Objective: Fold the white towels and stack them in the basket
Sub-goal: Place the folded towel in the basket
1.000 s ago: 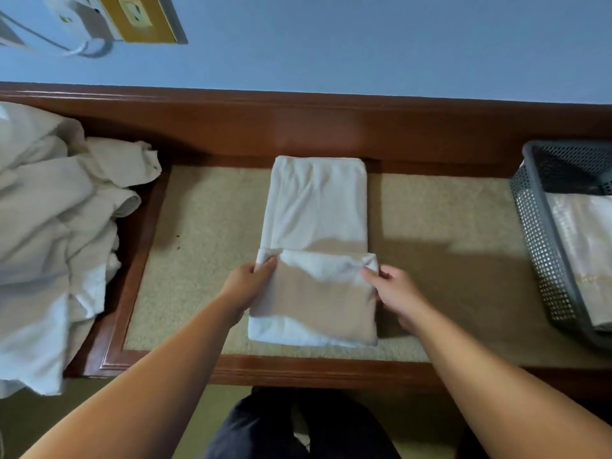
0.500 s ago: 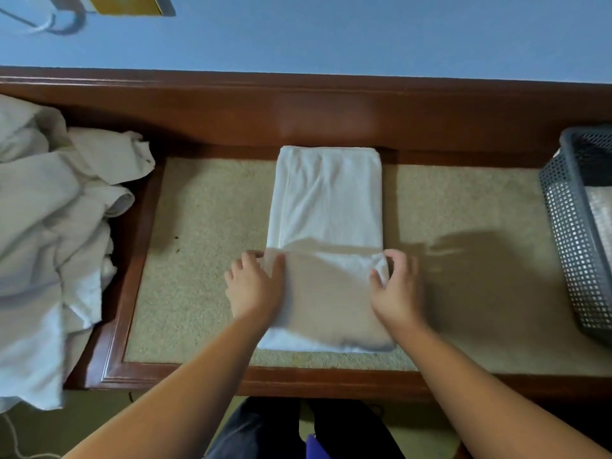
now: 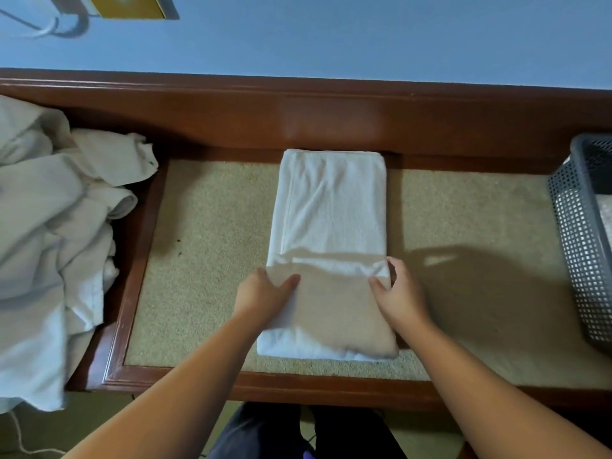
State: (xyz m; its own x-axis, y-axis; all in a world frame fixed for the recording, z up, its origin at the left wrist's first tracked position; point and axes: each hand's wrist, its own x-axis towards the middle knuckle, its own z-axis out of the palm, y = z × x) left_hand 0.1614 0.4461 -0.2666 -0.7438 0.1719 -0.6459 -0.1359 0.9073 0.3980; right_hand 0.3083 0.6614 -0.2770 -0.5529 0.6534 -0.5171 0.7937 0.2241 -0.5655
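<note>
Head view shows the towel (image 3: pixel 331 210) lying in the middle of the table (image 3: pixel 215 260), its near part folded up, the left hand (image 3: pixel 265 298) and right hand (image 3: pixel 399 293) each pinching one corner of that fold, between the pile (image 3: pixel 49 243) at left and the basket (image 3: pixel 583 243) at right.

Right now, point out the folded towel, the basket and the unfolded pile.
folded towel (image 3: pixel 332 210), head view, bare upper panel
basket (image 3: pixel 578 260), head view, perforated left wall
unfolded pile (image 3: pixel 43 226), head view, middle of heap
</note>
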